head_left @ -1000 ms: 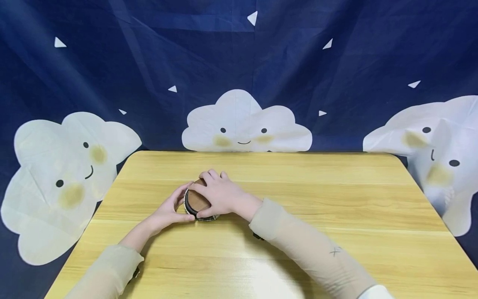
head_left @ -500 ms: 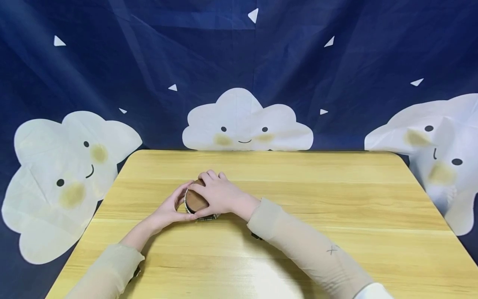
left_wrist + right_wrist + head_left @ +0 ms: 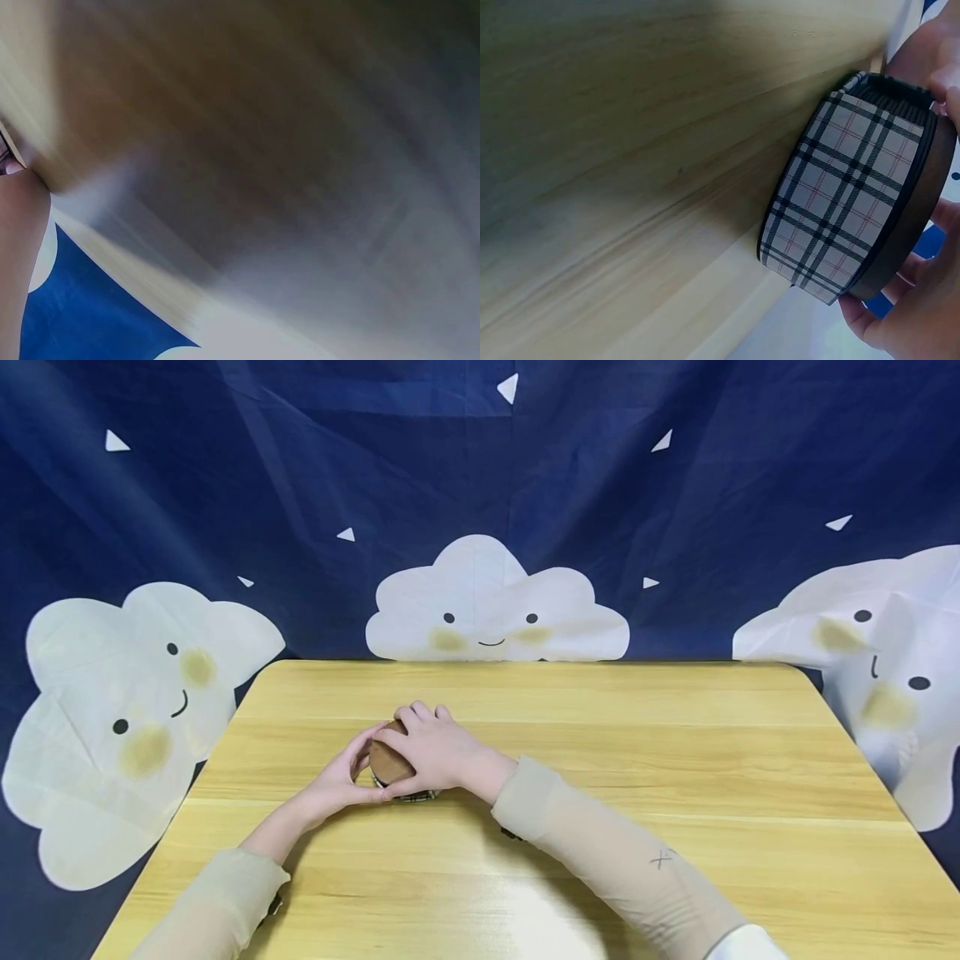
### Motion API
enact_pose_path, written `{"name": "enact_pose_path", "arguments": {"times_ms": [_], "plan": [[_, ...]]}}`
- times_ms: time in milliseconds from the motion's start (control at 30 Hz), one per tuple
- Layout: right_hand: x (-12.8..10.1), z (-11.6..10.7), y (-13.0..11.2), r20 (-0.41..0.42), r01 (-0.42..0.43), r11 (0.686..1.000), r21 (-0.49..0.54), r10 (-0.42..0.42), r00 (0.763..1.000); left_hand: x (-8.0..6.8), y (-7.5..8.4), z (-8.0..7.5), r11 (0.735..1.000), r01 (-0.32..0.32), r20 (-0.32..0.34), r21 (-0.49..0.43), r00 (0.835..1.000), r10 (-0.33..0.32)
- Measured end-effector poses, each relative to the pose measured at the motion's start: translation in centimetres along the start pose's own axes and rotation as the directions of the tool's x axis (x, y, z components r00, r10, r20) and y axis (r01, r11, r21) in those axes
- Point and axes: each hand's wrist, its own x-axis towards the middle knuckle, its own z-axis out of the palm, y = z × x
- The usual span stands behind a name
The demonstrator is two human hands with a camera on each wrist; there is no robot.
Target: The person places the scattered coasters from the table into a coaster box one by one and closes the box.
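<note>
A low round box with black-and-white plaid sides [image 3: 840, 187] and a brown lid [image 3: 390, 766] stands left of the table's middle. My left hand [image 3: 336, 787] holds its left side, with thumb and fingers curved around it. From above, my right hand [image 3: 448, 752] grips the lid, fingers over the far rim and thumb at the near rim. In the right wrist view, dark ribbed material [image 3: 892, 97] shows at one end of the plaid band. The left wrist view catches only part of the left hand [image 3: 21, 247] at its edge. The inside of the box is hidden.
The light wooden table [image 3: 637, 718] extends right of and in front of the hands. Behind it hangs a dark blue cloth [image 3: 450, 468] printed with white clouds [image 3: 487, 602] and small triangles.
My right hand has shifted slightly left with the brown lid, and the black band along the lid's left edge no longer shows. My left hand has stayed around the box.
</note>
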Motion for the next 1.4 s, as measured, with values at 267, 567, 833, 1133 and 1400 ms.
{"name": "enact_pose_path", "arguments": {"times_ms": [267, 567, 833, 1133, 1400], "plan": [[0.01, 0.24, 0.02, -0.001, 0.01, 0.999, -0.035, -0.01, 1.0, 0.0, 0.0, 0.08, 1.0, -0.011, 0.006, -0.017, 1.0, 0.011], [0.14, 0.24, -0.09, 0.005, -0.006, 0.999, -0.043, 0.006, 1.0, -0.02, 0.02, -0.03, 1.0, 0.003, 0.004, -0.004, 1.0, -0.003], [-0.12, 0.1, -0.25, -0.003, -0.009, 0.999, -0.046, 0.009, 1.0, -0.03, -0.02, 0.04, 1.0, -0.004, 0.001, -0.024, 1.0, 0.004], [-0.1, 0.14, -0.36, -0.007, -0.014, 1.0, -0.026, 0.013, 1.0, -0.13, 0.01, 0.01, 1.0, 0.018, -0.003, 0.013, 1.0, -0.018], [-0.2, 0.2, -0.14, -0.009, -0.015, 1.0, -0.007, 0.015, 1.0, -0.06, -0.02, 0.15, 1.0, 0.004, -0.005, -0.012, 1.0, -0.004]]}}
